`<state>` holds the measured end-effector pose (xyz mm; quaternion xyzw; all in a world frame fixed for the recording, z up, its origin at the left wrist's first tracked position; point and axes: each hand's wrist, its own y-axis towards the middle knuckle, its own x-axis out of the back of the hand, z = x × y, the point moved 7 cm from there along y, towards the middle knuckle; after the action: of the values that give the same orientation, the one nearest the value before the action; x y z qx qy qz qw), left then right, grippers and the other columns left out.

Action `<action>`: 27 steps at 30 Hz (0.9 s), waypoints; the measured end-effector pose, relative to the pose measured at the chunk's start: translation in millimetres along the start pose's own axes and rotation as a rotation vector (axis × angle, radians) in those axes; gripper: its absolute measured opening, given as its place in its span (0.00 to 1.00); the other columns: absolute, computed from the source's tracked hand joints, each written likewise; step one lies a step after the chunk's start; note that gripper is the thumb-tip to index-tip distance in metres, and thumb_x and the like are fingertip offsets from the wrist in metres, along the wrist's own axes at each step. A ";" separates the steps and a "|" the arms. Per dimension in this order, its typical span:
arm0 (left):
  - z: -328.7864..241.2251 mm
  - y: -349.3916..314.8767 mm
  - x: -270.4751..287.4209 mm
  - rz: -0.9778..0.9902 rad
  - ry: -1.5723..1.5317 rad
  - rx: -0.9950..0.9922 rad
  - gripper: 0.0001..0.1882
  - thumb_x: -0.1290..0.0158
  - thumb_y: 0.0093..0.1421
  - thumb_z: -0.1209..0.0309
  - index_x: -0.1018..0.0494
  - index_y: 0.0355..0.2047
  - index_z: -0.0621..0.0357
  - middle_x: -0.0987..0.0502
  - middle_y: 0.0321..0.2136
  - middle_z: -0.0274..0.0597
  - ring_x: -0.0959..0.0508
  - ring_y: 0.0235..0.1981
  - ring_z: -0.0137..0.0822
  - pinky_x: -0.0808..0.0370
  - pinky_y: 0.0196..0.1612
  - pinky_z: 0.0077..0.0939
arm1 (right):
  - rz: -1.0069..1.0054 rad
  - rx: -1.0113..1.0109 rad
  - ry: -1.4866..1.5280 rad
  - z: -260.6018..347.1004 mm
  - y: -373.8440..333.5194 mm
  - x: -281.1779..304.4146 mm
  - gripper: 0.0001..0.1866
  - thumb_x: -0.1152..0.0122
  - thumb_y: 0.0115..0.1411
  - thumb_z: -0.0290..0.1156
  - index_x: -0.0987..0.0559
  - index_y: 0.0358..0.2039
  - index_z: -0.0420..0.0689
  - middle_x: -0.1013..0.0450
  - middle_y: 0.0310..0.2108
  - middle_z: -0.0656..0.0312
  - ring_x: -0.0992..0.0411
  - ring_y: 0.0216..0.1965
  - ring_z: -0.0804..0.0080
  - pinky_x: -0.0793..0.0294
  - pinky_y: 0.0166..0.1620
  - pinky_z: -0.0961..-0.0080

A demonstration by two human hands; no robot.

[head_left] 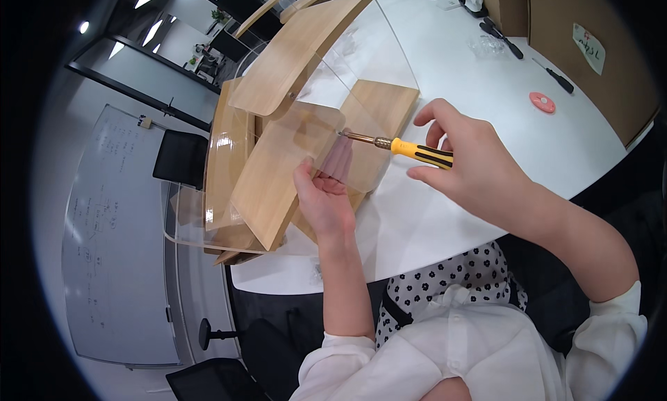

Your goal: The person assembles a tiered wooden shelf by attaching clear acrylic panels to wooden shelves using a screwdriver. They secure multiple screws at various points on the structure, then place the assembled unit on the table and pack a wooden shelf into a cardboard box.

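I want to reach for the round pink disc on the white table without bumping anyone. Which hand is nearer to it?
Right. The right hand, gripping the yellow-and-black screwdriver, is nearer the round pink disc, which lies up and to its right. The left hand is farther left, behind the clear plastic panel.

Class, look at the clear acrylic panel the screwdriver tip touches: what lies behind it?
Through the clear acrylic panel show the left hand's fingers and a wooden shelf board. The screwdriver tip hides any screw; the fixing point cannot be seen.
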<state>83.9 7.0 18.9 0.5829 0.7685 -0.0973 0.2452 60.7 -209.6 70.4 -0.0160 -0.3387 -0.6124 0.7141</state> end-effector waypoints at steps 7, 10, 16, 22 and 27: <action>-0.9 0.2 -2.7 0.001 0.014 -0.005 0.29 0.69 0.69 0.62 0.37 0.57 0.79 0.28 0.53 0.71 0.26 0.58 0.55 0.32 0.66 0.41 | -0.217 0.777 -0.800 44.6 -20.4 -14.3 0.06 0.39 0.52 0.21 0.22 0.32 0.36 0.35 0.19 0.62 0.34 0.18 0.71 0.35 0.19 0.78; -0.5 0.7 -2.0 0.030 0.018 0.000 0.29 0.70 0.69 0.62 0.37 0.58 0.78 0.28 0.53 0.71 0.26 0.58 0.54 0.32 0.66 0.41 | -0.159 0.529 -0.402 31.8 -13.3 -8.4 0.05 0.37 0.55 0.23 0.22 0.31 0.35 0.34 0.19 0.62 0.36 0.17 0.74 0.39 0.18 0.81; -2.8 -3.2 -4.6 0.027 0.044 -0.018 0.29 0.71 0.70 0.63 0.38 0.58 0.78 0.27 0.52 0.71 0.27 0.59 0.55 0.32 0.66 0.41 | 0.138 -0.697 1.080 -30.5 -15.0 -39.6 0.07 0.36 0.61 0.27 0.24 0.30 0.38 0.30 0.21 0.64 0.37 0.17 0.83 0.41 0.19 0.85; -2.2 -2.2 -7.2 0.031 0.039 -0.023 0.29 0.71 0.70 0.63 0.38 0.59 0.78 0.27 0.52 0.71 0.27 0.58 0.55 0.33 0.66 0.42 | 0.226 -0.773 1.239 -30.5 -23.6 -47.6 0.06 0.39 0.63 0.27 0.25 0.34 0.37 0.29 0.24 0.61 0.40 0.16 0.83 0.43 0.18 0.83; -0.3 -2.2 -3.3 -0.063 -0.016 -0.016 0.29 0.69 0.70 0.63 0.38 0.58 0.80 0.28 0.52 0.72 0.27 0.58 0.55 0.34 0.67 0.41 | -0.146 0.201 0.014 15.8 -2.1 -10.2 0.06 0.39 0.57 0.23 0.25 0.33 0.35 0.30 0.24 0.60 0.38 0.17 0.79 0.41 0.18 0.81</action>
<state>82.5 3.6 20.5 0.5558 0.7852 -0.1034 0.2527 51.3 -194.4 76.6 0.0847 -0.3935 -0.6260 0.6679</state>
